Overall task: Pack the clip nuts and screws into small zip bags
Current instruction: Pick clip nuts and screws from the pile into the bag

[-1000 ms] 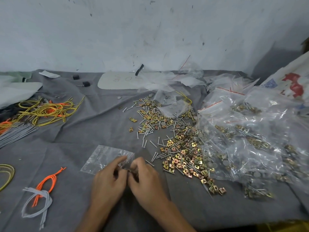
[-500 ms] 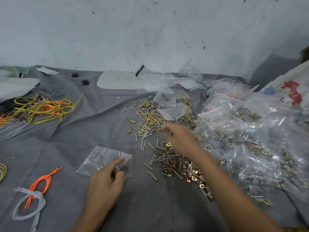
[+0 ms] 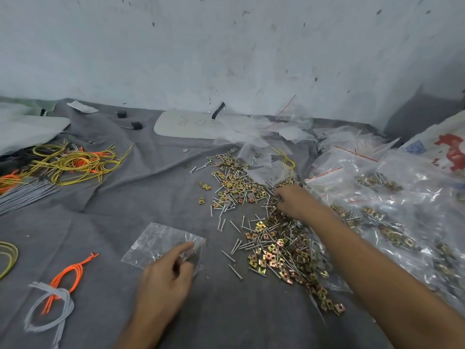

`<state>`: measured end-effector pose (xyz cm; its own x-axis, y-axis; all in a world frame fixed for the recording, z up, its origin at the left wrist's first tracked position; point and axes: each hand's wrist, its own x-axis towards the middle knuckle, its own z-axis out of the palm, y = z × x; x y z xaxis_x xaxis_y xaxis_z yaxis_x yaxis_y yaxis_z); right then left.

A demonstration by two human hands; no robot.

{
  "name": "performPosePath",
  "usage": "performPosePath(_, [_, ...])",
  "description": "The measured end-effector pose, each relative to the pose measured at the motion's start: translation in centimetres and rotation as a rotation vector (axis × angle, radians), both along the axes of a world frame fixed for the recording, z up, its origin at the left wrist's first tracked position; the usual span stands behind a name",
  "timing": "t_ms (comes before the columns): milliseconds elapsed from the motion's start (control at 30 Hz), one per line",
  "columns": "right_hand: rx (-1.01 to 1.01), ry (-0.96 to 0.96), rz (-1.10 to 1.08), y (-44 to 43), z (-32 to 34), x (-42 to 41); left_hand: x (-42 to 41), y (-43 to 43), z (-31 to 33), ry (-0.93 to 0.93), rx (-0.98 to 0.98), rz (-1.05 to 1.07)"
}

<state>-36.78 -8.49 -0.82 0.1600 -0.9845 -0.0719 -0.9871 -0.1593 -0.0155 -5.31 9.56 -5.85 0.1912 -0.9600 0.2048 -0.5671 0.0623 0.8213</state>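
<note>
The grey-clothed tabletop [image 3: 151,197] carried everything. Along its right side lay a broad heap of filled bags [image 3: 402,210], clear and crinkled, with hardware showing through them. Just beside that heap, in the middle, spread the loose pile [image 3: 276,248] of brass-coloured clip nuts [image 3: 266,256] and thin silver screws [image 3: 221,224], tangled together and trailing toward the near edge.

Nearer the person, well apart from the pile's centre, lay the small zip bag [image 3: 156,243], flat and seemingly almost empty. The left hand [image 3: 163,280] rested on its right end, forefinger stretched over the film and thumb tucked below, apparently pinching the mouth. The right hand [image 3: 294,200] reached into the far part of the pile with its fingers curled downward among the screws; whether they held anything could not be told.

The bag was probably limp and slippery, best held at the stiffer zip lip. The nuts and screws looked small, hard and light, snag-prone in a heap; screws would lift best by the shank, nuts by their flat edges.
</note>
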Motion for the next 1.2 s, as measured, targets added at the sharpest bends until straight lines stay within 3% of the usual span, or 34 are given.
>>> performPosePath(233, [-0.140, 0.105, -0.014, 0.4, -0.5, 0.6, 0.1, 0.1, 0.1, 0.026, 0.016, 0.004])
performPosePath(567, [-0.118, 0.177, -0.010, 0.7, -0.8, 0.7, -0.1, 0.3, 0.4, 0.023, 0.017, 0.006])
performPosePath(733, [-0.177, 0.090, -0.040, 1.1, -0.6, 0.5, 0.0, 0.2, 0.4, 0.028, 0.018, 0.000])
performPosePath(900, [-0.172, -0.114, -0.062, 1.8, 0.2, 0.4, 0.0, 0.1, 0.2, 0.024, 0.023, 0.009])
performPosePath(1200, [-0.206, -0.344, 0.030, 5.4, 1.2, 3.1, -0.1, 0.1, 0.3, 0.005, 0.013, -0.005])
